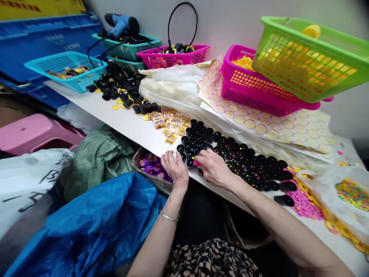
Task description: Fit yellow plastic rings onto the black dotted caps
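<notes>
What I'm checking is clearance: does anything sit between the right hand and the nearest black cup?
Nothing visible does. The right hand holds a pink piece at the black cup; the left hand rests beside, not between.

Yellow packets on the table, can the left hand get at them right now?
Probably yes: the left hand rests at the table edge, and only bare tabletop lies between it and the yellow packets.

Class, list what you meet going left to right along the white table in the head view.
Light blue plastic mesh basket, heap of black plastic cylinders, left hand, right hand pinching a small pink piece, pile of pink beads, clear bag of multicoloured beads.
</notes>
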The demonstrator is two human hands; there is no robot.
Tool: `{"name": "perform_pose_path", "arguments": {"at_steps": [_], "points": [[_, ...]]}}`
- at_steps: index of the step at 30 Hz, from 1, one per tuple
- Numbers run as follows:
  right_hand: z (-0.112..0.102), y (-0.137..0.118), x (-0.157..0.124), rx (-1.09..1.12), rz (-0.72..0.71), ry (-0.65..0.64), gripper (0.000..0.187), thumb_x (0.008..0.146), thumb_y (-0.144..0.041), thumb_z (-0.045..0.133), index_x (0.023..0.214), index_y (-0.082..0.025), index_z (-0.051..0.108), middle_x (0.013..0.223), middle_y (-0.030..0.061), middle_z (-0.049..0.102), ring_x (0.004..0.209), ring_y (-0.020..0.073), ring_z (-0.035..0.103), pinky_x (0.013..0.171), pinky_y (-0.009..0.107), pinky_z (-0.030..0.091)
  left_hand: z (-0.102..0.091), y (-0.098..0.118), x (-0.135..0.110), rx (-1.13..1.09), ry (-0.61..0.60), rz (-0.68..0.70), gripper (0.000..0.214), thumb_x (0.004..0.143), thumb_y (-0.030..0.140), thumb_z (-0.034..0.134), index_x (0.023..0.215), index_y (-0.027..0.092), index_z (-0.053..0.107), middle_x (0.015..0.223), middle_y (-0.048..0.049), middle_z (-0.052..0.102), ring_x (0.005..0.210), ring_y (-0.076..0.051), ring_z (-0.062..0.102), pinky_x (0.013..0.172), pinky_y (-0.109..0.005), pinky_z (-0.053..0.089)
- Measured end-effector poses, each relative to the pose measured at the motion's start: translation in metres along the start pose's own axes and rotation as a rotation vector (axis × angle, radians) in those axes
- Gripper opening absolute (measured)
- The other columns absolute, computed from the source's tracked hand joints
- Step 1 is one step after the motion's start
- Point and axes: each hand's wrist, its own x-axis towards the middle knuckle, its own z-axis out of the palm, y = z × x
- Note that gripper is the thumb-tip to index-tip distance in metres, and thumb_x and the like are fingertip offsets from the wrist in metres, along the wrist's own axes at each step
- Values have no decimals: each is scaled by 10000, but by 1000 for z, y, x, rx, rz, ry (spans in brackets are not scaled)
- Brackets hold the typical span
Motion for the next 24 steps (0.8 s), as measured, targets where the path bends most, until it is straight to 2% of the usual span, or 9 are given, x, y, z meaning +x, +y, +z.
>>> {"name": "perform_pose_path", "arguments": {"at_steps": [6,10,15,17,19,24], "points": [[-2,-12,10,-288,-46,-81,178,808,-116,443,880,-155,601,906,104,543,867,233,414,656,332,293,11,-2,-12,26,-53,-28,458,900,408,338,1139,79,548,1198,-184,547,1243,-289,347,1040,-464,283],[-1,-20,15,-339,-88,-70,183,839,-133,422,854,-151,603,893,113,545,862,238,419,668,349,296,12,-5,-13,20,-47,-33,474,901,417,326,1149,81,551,1210,-183,545,1255,-294,340,1040,-477,284],[-3,-20,13,-317,-72,-13,172,831,-122,434,833,-148,604,881,105,549,849,231,430,670,349,309,12,-5,-14,0,-40,-32,470,901,419,328,1143,88,557,1204,-187,546,1261,-294,334,1039,-493,280],[-6,-13,9,-210,-26,46,179,828,-122,438,826,-155,614,872,90,555,843,218,442,673,337,326,12,-6,-13,-18,-39,-31,458,901,416,331,1143,99,556,1197,-180,550,1260,-291,337,1038,-494,281],[-10,-3,3,19,45,145,180,832,-137,452,835,-170,629,857,64,561,838,192,462,699,317,352,12,-7,-12,-40,-53,-19,448,903,406,331,1153,106,549,1195,-173,550,1261,-284,337,1045,-485,275],[-23,22,-27,883,286,391,149,733,-196,627,878,-182,662,809,11,599,751,129,536,695,273,418,4,-8,-10,-89,-40,22,422,899,381,357,1172,104,522,1172,-177,547,1222,-261,375,1028,-456,309]]}}
